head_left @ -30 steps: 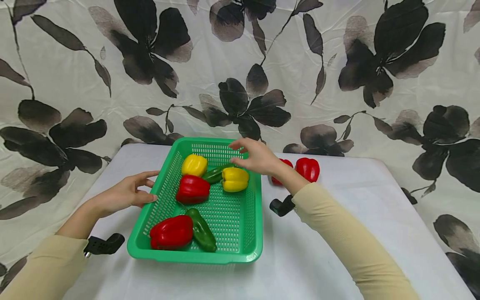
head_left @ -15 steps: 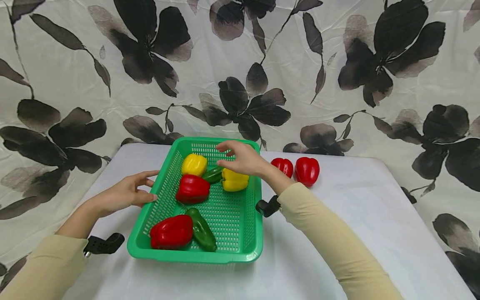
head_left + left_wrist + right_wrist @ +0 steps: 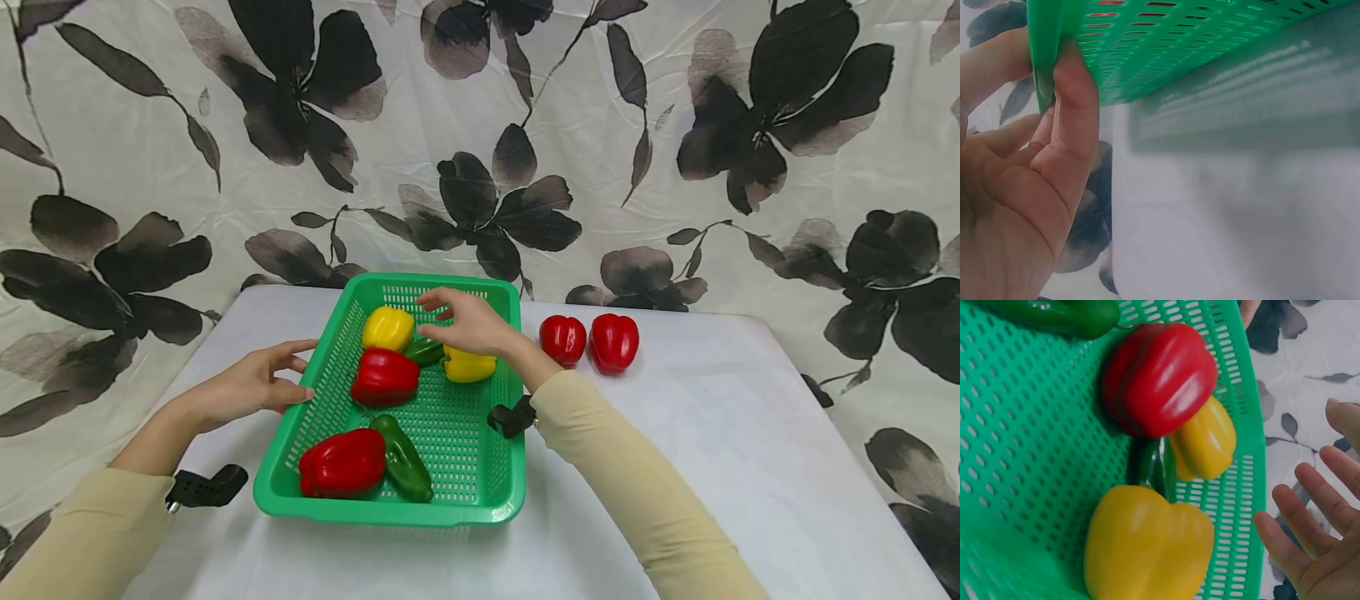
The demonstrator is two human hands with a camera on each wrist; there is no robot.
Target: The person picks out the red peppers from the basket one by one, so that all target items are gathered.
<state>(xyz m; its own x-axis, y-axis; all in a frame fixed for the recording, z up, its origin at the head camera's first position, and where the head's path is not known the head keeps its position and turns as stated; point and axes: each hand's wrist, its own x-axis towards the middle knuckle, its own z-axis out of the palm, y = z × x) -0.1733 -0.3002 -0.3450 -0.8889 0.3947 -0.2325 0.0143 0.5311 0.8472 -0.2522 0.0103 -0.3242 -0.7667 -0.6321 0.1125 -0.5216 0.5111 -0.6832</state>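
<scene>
Floral cloth [image 3: 585, 150] hangs behind the white counter [image 3: 720, 400], on which I see a green basket [image 3: 461, 454] resting with peppers inside. The person's left hand [image 3: 251, 386] has its grip closed on the basket's left rim, pinching it. Above the far end, the right hand [image 3: 468, 323] holds nothing, its grip loose, partly hiding a yellow pepper [image 3: 469, 369] from the head view. A small green pepper [image 3: 425, 351] lies between that and another yellow pepper [image 3: 387, 328]; a red pepper [image 3: 385, 377] sits just in front. At the near end, a big red pepper [image 3: 342, 463] rests beside a long green pepper [image 3: 405, 458]. Two more red peppers [image 3: 614, 343] sit right of the basket.
</scene>
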